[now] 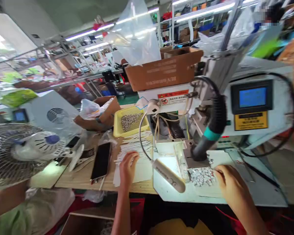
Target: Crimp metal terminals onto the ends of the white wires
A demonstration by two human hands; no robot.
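My left hand is over a stack of thin white strips on white paper, its thumb and fingertips close together; whatever lies between them is too small to name. At the right edge of a pile of small white and metallic pieces, my right hand has its fingers bent and pressed together, the fingertips partly hidden. The pile lies on the white machine plate, below a metal block with a thick black hose. A slim white lamp on a bent metal neck hangs between my hands.
A yellow basket of small metal parts stands behind the strips. Left of them lie a black phone and a fan. An open carton sits behind the phone. A machine screen is at right. Another person's arm shows at lower left.
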